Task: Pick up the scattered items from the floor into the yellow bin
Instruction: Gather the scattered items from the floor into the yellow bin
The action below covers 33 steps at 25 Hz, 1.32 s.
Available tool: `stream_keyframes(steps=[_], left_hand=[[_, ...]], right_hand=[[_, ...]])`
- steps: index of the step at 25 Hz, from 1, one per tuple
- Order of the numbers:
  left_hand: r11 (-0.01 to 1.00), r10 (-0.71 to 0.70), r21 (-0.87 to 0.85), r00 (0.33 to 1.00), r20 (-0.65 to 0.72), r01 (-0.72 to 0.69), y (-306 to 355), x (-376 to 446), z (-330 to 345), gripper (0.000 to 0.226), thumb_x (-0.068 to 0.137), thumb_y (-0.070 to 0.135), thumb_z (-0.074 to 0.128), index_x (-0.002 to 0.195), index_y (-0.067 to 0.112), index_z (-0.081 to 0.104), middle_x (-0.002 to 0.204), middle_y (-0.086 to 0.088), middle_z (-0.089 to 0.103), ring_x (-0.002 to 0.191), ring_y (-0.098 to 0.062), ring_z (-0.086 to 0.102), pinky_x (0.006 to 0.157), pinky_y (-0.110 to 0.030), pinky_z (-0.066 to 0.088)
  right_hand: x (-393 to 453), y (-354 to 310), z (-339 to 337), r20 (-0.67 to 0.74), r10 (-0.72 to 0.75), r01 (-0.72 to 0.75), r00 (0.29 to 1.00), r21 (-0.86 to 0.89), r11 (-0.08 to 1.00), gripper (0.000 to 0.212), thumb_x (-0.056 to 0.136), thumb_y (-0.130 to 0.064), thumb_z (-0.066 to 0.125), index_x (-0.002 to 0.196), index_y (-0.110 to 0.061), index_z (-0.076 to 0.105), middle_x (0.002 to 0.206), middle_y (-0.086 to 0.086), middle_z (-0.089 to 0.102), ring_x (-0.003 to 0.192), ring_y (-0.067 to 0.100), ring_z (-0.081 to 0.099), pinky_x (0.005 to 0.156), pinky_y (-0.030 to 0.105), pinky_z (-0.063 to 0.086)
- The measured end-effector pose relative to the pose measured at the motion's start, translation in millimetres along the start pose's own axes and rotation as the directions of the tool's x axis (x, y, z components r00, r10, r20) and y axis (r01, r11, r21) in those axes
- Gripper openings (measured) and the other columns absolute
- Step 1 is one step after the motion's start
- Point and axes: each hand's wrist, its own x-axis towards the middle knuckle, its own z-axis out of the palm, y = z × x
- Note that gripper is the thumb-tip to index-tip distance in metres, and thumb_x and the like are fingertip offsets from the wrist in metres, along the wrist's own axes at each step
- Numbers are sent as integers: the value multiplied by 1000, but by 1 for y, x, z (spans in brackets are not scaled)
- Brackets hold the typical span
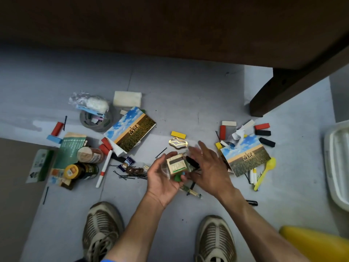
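My left hand (162, 181) cups a small bundle topped by a tan box with a dark stripe (177, 165); a green piece shows below it. My right hand (208, 168) hovers beside the bundle, fingers spread, with a black object (191, 162) against its palm side; whether it grips this is unclear. Only a corner of the yellow bin (309, 242) shows at the bottom right. Scattered on the grey floor are a gold hair clip (178, 143), a yellow block (178, 134), two landscape cards (132, 129) (245, 155), and black hairpins (130, 175).
Jars (90, 155) and a green booklet (70, 150) lie at the left. Red, black and white blocks (261, 129) and a yellow spoon (264, 173) lie at the right. A white tray (338, 167) sits at the right edge. A dark wooden bench leg (264, 103) stands behind. My shoes (103, 231) are below.
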Motion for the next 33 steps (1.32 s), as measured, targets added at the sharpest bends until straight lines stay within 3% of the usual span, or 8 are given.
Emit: stream_keyframes(steps=[4, 9, 10, 12, 14, 20, 26, 33], left_hand=[[998, 33, -45, 999, 0, -33, 8, -4, -21, 31, 78, 32, 61, 98, 10, 68, 98, -16, 69, 78, -31, 64, 49, -29, 54], [990, 125, 65, 991, -57, -121, 9, -1, -27, 27, 79, 38, 63, 86, 13, 69, 93, -16, 69, 75, -28, 64, 53, -31, 54], [986, 143, 95, 987, -75, -136, 9, 0, -25, 28, 79, 40, 63, 84, 14, 70, 90, -16, 69, 71, -27, 65, 53, -31, 54], [981, 152, 139, 983, -99, -138, 7, 4, -16, 29, 77, 46, 65, 81, 17, 71, 86, -14, 70, 68, -26, 65, 55, -31, 53], [980, 149, 144, 984, -95, -134, 3, 9, -3, 32, 76, 49, 66, 85, 18, 69, 89, -14, 70, 74, -26, 67, 63, -32, 52], [992, 38, 117, 992, 122, -52, -15, 19, 47, 41, 73, 47, 74, 93, 12, 66, 84, -10, 70, 82, -25, 70, 74, -36, 57], [987, 31, 150, 994, 109, -48, -26, 22, 59, 27, 68, 34, 77, 88, 17, 70, 89, -10, 72, 76, -25, 68, 65, -32, 54], [996, -61, 76, 987, 148, 50, -36, 15, 64, 30, 75, 34, 67, 92, 11, 76, 96, -16, 71, 82, -30, 70, 58, -34, 59]], right_hand=[[4, -6, 26, -100, -100, 67, 990, -292, 954, 38, 76, -41, 72, 105, -20, 63, 116, 11, 55, 86, 33, 59, 66, 40, 51], [11, -6, 25, -140, 192, -162, 971, 202, 966, 25, 75, -37, 72, 92, -19, 66, 100, 4, 57, 83, 23, 60, 66, 32, 51], [13, -7, 18, -125, 335, -244, 934, 461, 853, 17, 74, -34, 75, 84, -22, 68, 93, 0, 61, 78, 17, 61, 65, 29, 51], [11, -14, -1, 92, 491, -307, 866, 873, 378, 9, 73, -21, 77, 73, -22, 69, 77, -3, 67, 68, 13, 62, 59, 28, 53], [1, -20, -19, 149, 424, -238, 893, 958, 163, 10, 71, -20, 78, 75, -22, 69, 73, -5, 68, 65, 12, 62, 56, 25, 53], [-29, -49, -42, -265, 153, 42, 952, 609, 792, 32, 72, -24, 81, 98, -34, 66, 101, -20, 55, 95, -5, 57, 80, 6, 44], [-29, -20, -53, -342, 486, -13, 804, 808, 590, 16, 89, -27, 64, 103, -35, 63, 97, -15, 67, 82, 3, 66, 64, 14, 51], [-44, 14, -33, -146, 408, -32, 901, 917, 397, 22, 98, -15, 54, 104, -24, 73, 105, -9, 71, 98, 8, 66, 81, 30, 55]])
